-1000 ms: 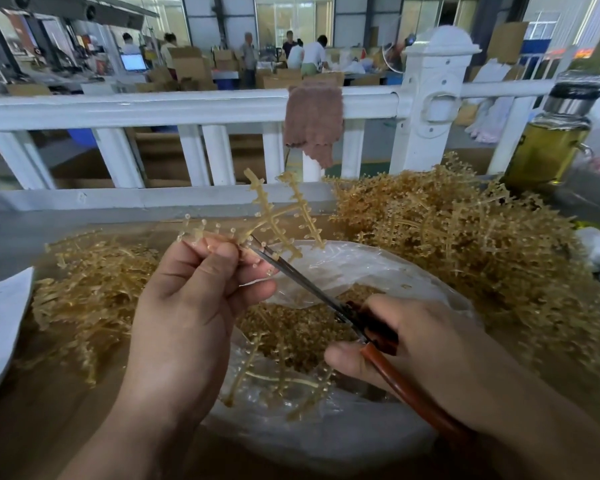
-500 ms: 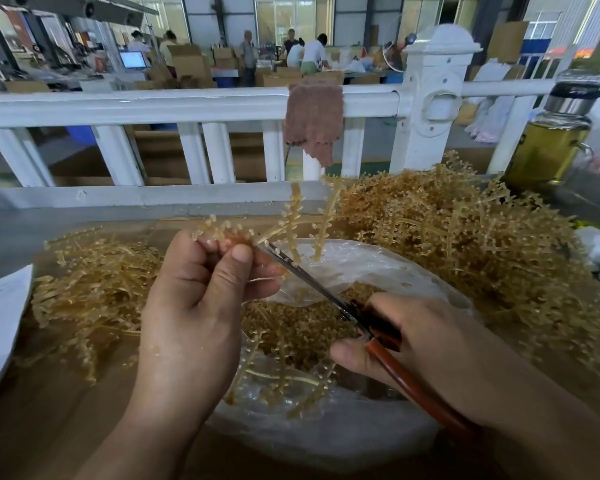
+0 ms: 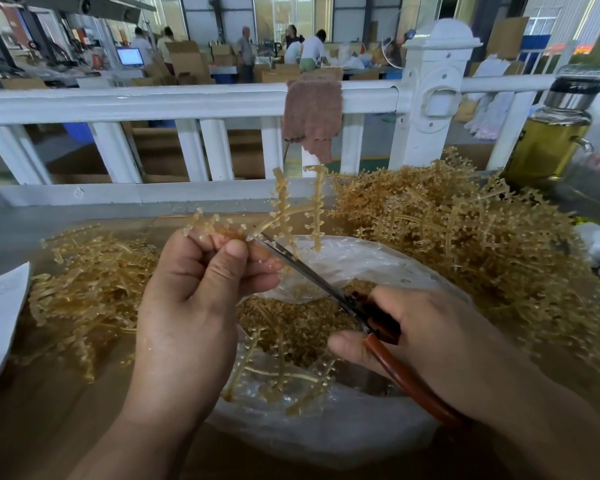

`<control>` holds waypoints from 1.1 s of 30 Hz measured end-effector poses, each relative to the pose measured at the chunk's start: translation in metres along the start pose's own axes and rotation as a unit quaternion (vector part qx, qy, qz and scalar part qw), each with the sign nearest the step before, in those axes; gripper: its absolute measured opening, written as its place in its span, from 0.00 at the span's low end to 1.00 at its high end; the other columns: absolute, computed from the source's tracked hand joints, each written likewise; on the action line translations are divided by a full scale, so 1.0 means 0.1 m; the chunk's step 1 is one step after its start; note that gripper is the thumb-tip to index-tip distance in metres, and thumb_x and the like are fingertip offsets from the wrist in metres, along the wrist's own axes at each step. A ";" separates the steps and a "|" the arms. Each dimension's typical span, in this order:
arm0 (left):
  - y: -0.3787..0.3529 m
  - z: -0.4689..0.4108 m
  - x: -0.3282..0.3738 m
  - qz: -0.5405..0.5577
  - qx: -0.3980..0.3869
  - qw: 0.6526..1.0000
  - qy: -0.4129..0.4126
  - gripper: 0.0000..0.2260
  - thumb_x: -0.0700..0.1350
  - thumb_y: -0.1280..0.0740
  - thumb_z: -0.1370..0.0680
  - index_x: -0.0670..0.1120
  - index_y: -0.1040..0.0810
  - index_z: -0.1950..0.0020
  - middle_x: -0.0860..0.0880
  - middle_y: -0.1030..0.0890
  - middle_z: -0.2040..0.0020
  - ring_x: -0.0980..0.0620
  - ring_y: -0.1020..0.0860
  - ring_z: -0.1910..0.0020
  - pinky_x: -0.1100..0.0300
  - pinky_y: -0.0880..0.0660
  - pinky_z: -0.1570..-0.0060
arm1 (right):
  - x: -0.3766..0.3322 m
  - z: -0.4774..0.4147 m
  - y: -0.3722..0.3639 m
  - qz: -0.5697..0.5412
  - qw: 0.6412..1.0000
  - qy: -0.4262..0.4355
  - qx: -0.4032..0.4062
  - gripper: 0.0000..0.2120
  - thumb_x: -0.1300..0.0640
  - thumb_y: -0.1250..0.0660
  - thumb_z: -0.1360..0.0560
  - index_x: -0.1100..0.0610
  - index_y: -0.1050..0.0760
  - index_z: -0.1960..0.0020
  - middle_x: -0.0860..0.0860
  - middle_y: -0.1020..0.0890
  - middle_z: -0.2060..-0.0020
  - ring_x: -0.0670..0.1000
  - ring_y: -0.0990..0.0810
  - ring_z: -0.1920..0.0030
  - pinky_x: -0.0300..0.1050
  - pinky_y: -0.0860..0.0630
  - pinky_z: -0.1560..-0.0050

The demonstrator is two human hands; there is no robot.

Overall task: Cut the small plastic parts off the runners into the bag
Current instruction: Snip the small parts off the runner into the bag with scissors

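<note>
Pinching the featherlight, springy runner (image 3: 282, 206) above the bag (image 3: 368, 258) in the curled left grip (image 3: 191, 299), clamping the right grip (image 3: 440, 341) round the scissors (image 3: 312, 275), judging its stiffer central stem safest for holding near each cut.

Amber runner (image 3: 282, 209) upright above clear bag (image 3: 361, 259) (seemingly half-full).

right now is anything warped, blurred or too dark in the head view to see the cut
Head view: wide-angle distortion bows the white railing and tilts the bottle at the right edge; the hall behind is bright, the bench dimmer; the scissors and the runner in the left hand are sharp; mild sheen on the bag.
</note>
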State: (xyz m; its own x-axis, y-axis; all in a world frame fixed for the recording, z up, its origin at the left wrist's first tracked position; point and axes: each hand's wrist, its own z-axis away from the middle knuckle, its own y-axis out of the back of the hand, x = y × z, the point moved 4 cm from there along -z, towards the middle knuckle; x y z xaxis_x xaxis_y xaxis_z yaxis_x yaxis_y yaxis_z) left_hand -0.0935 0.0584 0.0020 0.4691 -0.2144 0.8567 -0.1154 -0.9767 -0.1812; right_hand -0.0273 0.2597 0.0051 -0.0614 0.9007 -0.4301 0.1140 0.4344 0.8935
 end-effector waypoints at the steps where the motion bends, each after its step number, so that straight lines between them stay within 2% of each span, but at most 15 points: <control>1: 0.00 -0.01 -0.01 0.007 -0.001 1.000 0.005 0.07 0.46 0.35 0.19 0.43 0.23 0.51 0.46 0.15 0.57 0.45 0.14 0.55 0.57 0.17 0.55 | 0.01 0.00 0.00 0.002 1.000 0.000 0.004 0.34 0.15 0.52 0.39 0.45 0.33 0.64 0.35 0.24 0.65 0.38 0.25 0.67 0.36 0.36 0.71; 3: 0.01 -0.01 -0.05 0.026 -0.007 0.999 0.018 0.06 0.46 0.36 0.19 0.46 0.22 0.52 0.47 0.15 0.58 0.44 0.14 0.55 0.55 0.17 0.54 | 0.02 0.00 0.00 0.007 1.000 0.000 0.009 0.35 0.15 0.53 0.40 0.46 0.32 0.64 0.41 0.25 0.70 0.39 0.26 0.69 0.36 0.35 0.71; 8: 0.00 -0.03 -0.09 0.059 -0.011 0.998 0.027 0.10 0.45 0.36 0.19 0.54 0.19 0.58 0.48 0.15 0.58 0.44 0.14 0.56 0.53 0.17 0.54 | 0.01 0.01 0.02 0.013 1.000 0.001 0.014 0.34 0.15 0.51 0.39 0.46 0.33 0.64 0.39 0.25 0.70 0.39 0.27 0.69 0.35 0.38 0.71; 12: -0.01 -0.04 -0.11 0.085 -0.011 0.996 0.039 0.10 0.45 0.36 0.20 0.53 0.18 0.58 0.46 0.15 0.58 0.44 0.14 0.57 0.53 0.17 0.54 | -0.01 0.02 0.04 0.033 0.999 0.002 0.009 0.32 0.17 0.51 0.38 0.46 0.34 0.64 0.43 0.27 0.72 0.41 0.28 0.71 0.35 0.39 0.71; 19: -0.03 -0.04 -0.12 0.112 -0.012 0.992 0.064 0.08 0.45 0.34 0.21 0.51 0.19 0.59 0.45 0.16 0.59 0.45 0.15 0.57 0.51 0.17 0.53 | -0.05 0.03 0.07 0.042 0.999 0.005 -0.005 0.32 0.17 0.53 0.39 0.45 0.34 0.63 0.43 0.28 0.71 0.42 0.29 0.72 0.35 0.39 0.71; 29: -0.03 -0.03 -0.12 0.113 -0.006 0.992 0.053 0.07 0.46 0.33 0.21 0.50 0.19 0.58 0.47 0.16 0.60 0.46 0.15 0.59 0.52 0.17 0.54 | -0.07 0.02 0.06 0.061 0.998 0.008 -0.001 0.33 0.17 0.56 0.40 0.45 0.34 0.63 0.44 0.27 0.70 0.41 0.28 0.71 0.35 0.38 0.70; 33: -0.03 -0.04 -0.12 0.107 -0.010 0.993 0.045 0.09 0.47 0.33 0.21 0.54 0.18 0.60 0.48 0.16 0.61 0.47 0.15 0.59 0.53 0.17 0.53 | -0.07 0.02 0.06 0.080 0.997 0.015 0.007 0.33 0.17 0.57 0.40 0.45 0.35 0.64 0.44 0.28 0.71 0.42 0.29 0.72 0.36 0.38 0.72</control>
State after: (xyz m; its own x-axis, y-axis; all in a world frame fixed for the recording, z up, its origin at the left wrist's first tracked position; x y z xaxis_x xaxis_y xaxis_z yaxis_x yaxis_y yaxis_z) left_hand -0.1017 0.0640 -0.0059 0.3523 -0.4145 0.8391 -0.2215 -0.9080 -0.3555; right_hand -0.0239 0.2559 0.0135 -0.0715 0.9581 -0.2773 0.1385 0.2848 0.9485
